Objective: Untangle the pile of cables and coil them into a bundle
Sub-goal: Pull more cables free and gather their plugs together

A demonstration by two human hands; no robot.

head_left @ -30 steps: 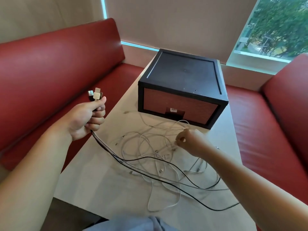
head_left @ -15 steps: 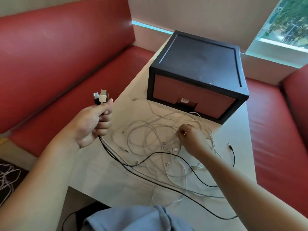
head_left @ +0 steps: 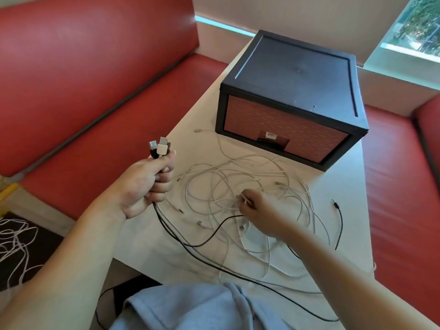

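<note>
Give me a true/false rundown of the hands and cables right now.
1. The left hand grips a bunch of plug ends, held up off the table. True.
2. The right hand lies idle on the box. False: it pinches a white cable in the tangle on the table.
3. Every cable in view is white. False: a black cable lies at the right, and others run from the left hand.
4. The box stands on the table, beyond the tangle. True.
5. The cables are coiled into a bundle. False: they lie loose and spread across the table.
</note>
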